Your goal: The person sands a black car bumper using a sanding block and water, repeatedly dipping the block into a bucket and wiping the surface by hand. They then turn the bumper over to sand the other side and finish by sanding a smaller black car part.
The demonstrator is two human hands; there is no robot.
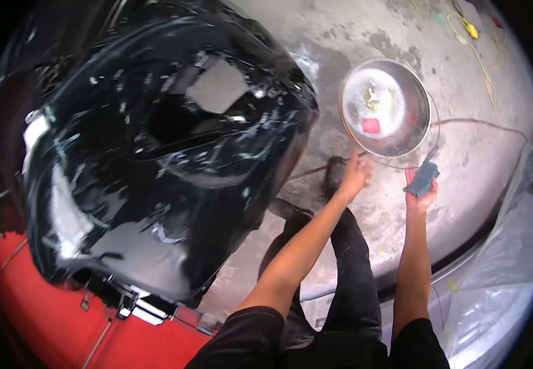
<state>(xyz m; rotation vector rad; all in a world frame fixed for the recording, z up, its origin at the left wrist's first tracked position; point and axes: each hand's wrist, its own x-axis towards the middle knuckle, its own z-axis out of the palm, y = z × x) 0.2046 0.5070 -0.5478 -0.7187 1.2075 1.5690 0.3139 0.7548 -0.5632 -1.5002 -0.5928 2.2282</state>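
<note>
A grey-blue pad (pixel 424 179) rests in my right hand (pixel 422 197), which is held palm up, with the thumb side against the pad. My left hand (pixel 354 175) has its fingers stretched out and carries nothing; it is just below the near rim of a round metal bucket (pixel 419 104). Inside the bucket is foamy, whitish water (pixel 355 92), with a red block (pixel 371 125) like a sponge in it. To my left is a large, glossy black car body panel (pixel 248 147) with wet-looking streaks, apart from both hands.
Red bodywork (pixel 39 307) lies beyond the panel's lower left. A dark red hose or cable (pixel 481 121) crosses the stained concrete floor (pixel 457 67). Clear plastic sheeting (pixel 494 289) covers something on the right. A yellow cord (pixel 486 77) lies at the upper right.
</note>
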